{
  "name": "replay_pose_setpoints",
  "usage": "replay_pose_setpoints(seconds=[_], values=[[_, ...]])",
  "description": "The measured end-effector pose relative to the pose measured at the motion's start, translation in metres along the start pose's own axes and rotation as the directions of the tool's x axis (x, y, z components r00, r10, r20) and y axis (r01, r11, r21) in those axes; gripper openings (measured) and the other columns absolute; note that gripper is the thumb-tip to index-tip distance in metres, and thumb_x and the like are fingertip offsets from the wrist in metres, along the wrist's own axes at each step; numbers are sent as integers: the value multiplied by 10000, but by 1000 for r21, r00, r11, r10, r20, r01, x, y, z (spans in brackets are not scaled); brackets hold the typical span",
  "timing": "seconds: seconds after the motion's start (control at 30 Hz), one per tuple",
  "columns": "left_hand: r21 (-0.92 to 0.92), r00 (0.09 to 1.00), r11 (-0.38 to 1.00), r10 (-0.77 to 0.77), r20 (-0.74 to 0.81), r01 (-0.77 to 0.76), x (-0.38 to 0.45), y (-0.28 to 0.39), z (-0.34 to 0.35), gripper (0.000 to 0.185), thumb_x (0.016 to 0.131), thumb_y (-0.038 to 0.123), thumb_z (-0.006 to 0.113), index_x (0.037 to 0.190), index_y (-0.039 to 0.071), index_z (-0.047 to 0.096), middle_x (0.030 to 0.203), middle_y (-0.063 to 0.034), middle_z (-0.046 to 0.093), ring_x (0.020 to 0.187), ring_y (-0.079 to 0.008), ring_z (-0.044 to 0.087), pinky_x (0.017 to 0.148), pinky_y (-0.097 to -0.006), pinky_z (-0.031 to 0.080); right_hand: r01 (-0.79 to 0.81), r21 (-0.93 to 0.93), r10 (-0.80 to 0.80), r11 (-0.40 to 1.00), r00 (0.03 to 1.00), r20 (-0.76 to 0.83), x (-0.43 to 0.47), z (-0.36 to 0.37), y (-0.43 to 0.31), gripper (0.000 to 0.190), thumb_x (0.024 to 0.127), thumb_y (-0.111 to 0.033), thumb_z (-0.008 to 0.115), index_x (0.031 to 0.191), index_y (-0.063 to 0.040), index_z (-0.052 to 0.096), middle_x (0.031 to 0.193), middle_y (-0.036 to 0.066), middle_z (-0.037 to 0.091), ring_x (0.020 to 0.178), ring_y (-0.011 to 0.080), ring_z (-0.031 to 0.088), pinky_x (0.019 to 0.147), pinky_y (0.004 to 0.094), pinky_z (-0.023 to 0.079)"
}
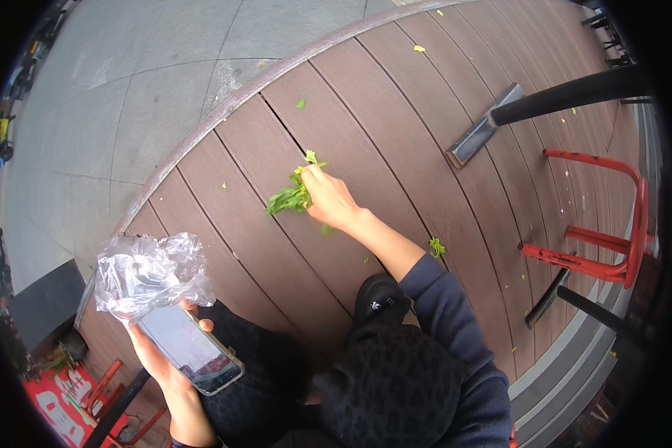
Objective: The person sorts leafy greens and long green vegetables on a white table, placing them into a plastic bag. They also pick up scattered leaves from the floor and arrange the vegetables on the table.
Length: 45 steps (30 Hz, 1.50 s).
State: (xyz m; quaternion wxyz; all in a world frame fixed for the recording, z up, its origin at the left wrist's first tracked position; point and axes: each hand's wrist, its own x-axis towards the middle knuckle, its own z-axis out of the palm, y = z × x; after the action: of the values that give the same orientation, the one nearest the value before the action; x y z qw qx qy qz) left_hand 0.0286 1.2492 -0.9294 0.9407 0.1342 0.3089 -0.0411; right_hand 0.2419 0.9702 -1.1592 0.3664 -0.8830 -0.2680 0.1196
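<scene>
Leafy green herb sprigs (pixel 289 198) are gripped in my right hand (pixel 329 197), which reaches out low over the brown plank deck (pixel 313 269). Yellowish-green leaves stick out above and beside its fingers. My left hand (pixel 155 353) holds a smartphone (pixel 187 347), screen up, in front of my left leg. A crumpled clear plastic bag (pixel 151 271) sits at the top end of the phone, over the left fingers. The bag covers part of that hand, and its contents cannot be made out.
A leafy scrap (pixel 437 247) lies right of my forearm, and small leaf bits are scattered about. My black shoe (pixel 378 299) stands on the planks. Black table legs with a metal foot (pixel 484 131) and a red stool frame (pixel 638 224) are at right. Grey paving (pixel 168 101) lies beyond the deck edge.
</scene>
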Motion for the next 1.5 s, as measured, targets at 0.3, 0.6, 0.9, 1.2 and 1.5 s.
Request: replay_pose_setpoints(seconds=[0.3, 0.6, 0.9, 1.2, 1.5], values=[[-72, 988, 992, -99, 119, 108, 4, 0, 2, 778, 970, 632, 458, 1455, 25, 421, 1389, -297, 476, 1225, -545, 424, 956, -692, 434, -52, -84, 42, 995, 992, -117, 16, 1, 44, 313, 812, 75, 602, 1092, 13, 477, 1009, 205, 584, 921, 407, 639, 765, 481, 541], [10, 987, 993, -120, 109, 120, 8, 4, 2, 797, 973, 612, 495, 1440, -26, 396, 1382, -214, 465, 1215, -479, 454, 953, -627, 463, -440, 470, 637, 765, 623, -454, -190, -53, 3, 291, 789, 59, 702, 1061, -8, 622, 834, 101, 720, 755, 171, 696, 696, 315, 539], [106, 999, 994, 10, -30, -7, 8, -1, 6, 707, 982, 615, 463, 1423, 65, 412, 1302, -283, 533, 1120, -493, 538, 919, -664, 460, -706, 389, 756, 591, 317, -573, -253, -61, 64, 267, 859, -43, 681, 1114, 21, 633, 930, 161, 676, 846, 290, 659, 796, 363, 499], [33, 999, 999, 41, 0, -41, 7, 0, -12, 817, 939, 664, 509, 1408, 1, 416, 1338, -258, 540, 1147, -558, 504, 925, -678, 459, -226, 881, 857, 415, 423, -295, -190, -105, 5, 184, 994, -88, 512, 1070, 13, 645, 968, 72, 694, 918, 160, 645, 826, 295, 507], [213, 950, 926, 300, 87, -312, 11, -24, 78, 775, 941, 684, 453, 1411, 68, 444, 1320, -192, 557, 1095, -428, 571, 859, -657, 498, 93, 992, 778, 89, 616, -128, -184, -234, -82, 297, 916, -25, 577, 1202, -34, 497, 849, 93, 574, 872, 271, 661, 820, 456, 595]])
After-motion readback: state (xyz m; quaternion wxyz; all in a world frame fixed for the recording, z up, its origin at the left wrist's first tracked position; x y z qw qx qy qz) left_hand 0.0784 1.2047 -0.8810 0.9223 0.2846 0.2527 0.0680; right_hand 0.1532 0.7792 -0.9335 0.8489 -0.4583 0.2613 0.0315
